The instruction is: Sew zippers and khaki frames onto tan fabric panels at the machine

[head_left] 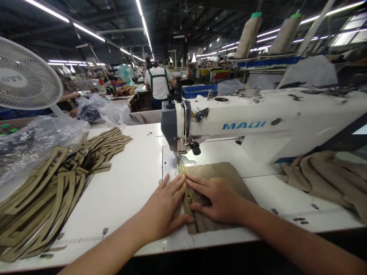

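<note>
A brown fabric panel (226, 172) lies flat on the white table, its far left corner by the needle of the sewing machine (179, 152). Along the panel's left side runs a zipper (189, 198) with gold teeth and a pull. My left hand (169, 206) presses on the left edge beside the zipper, fingers stretched toward the needle. On the panel just right of the zipper rests my right hand (216, 196), fingers extended and thumb near the pull. The two hands' fingertips almost meet over the zipper, a little short of the presser foot.
Brown cut strips and frames (60, 183) are heaped on the left, beside clear plastic bags (37, 137) and a white fan (28, 76). More brown fabric (329, 179) lies at right. Thread cones (249, 36) stand above the machine. Ahead, a person (159, 82) faces away near a blue crate (200, 91).
</note>
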`<act>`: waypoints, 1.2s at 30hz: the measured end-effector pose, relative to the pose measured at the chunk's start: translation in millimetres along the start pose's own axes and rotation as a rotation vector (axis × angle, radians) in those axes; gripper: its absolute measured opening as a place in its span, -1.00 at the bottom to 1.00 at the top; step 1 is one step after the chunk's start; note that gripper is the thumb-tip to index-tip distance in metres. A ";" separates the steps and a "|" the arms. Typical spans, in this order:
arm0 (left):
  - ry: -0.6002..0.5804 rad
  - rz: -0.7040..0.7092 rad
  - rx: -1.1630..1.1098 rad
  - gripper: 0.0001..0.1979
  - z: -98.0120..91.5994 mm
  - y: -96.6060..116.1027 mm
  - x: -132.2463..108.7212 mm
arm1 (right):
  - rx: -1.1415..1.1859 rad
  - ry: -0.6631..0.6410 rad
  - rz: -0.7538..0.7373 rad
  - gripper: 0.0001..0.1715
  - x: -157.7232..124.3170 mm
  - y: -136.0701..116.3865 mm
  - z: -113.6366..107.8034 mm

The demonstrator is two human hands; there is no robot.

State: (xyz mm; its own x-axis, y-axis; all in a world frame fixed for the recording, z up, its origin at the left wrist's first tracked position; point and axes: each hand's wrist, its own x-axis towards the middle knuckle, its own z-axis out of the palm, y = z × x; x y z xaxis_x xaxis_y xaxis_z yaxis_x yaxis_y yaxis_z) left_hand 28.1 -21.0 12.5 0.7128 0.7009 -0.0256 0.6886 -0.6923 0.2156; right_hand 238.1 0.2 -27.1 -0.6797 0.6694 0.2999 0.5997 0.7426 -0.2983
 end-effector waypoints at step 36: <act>0.083 -0.041 -0.054 -0.07 1.1 -7.1 2.5 | 0.021 0.011 0.020 -0.19 4.4 -6.5 -0.9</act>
State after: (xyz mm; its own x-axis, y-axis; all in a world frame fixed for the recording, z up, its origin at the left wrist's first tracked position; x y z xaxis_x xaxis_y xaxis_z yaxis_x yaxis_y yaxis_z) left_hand 25.2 -14.5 9.8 0.6691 0.7418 0.0453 0.7071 -0.6542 0.2684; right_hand 231.6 -1.6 -23.0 -0.6631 0.6841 0.3037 0.6039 0.7287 -0.3229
